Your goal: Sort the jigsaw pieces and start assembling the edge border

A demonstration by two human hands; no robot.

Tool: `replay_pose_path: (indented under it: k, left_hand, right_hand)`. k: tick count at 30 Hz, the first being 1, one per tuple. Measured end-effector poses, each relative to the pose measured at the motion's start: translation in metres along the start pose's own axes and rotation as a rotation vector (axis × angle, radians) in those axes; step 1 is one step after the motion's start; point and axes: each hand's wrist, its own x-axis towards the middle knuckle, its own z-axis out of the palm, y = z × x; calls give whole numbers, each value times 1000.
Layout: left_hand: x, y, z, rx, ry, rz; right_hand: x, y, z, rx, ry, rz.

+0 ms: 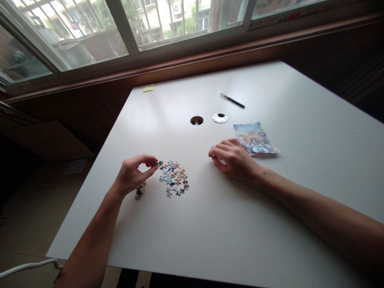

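Note:
My left hand (133, 173) pinches a small puzzle piece (159, 163) between thumb and fingertips, just left of a loose heap of colourful puzzle pieces (174, 178) on the white table (210, 224). A smaller cluster of pieces (139, 191) lies under that wrist. My right hand (232, 158) rests on the table with fingers curled over a few pieces (211, 147); what it holds is mostly hidden. Right beside it lies the printed puzzle picture sheet (255, 138).
A black pen (233, 100) lies farther back. A round cable hole (197, 120) and its loose white cap (220, 117) sit mid-table. A yellow sticky note (148, 88) is at the far edge. Windows with bars run behind; the floor drops off left.

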Motion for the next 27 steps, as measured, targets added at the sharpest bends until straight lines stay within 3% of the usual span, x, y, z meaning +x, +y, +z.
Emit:
replay_pose_path:
  k: [8, 13, 18, 27]
  left_hand:
    - [4, -1, -7, 243, 1, -2]
    - [4, -14, -11, 426, -17, -149]
    - [3, -18, -12, 397, -143, -222]
    - [3, -6, -10, 277, -242, -142]
  right_hand:
    - [0, 0, 0, -13, -7, -1]
    - [0, 0, 0, -11, -6, -3]
    - [-1, 0, 0, -2, -4, 2]
    - [0, -1, -1, -24, -4, -6]
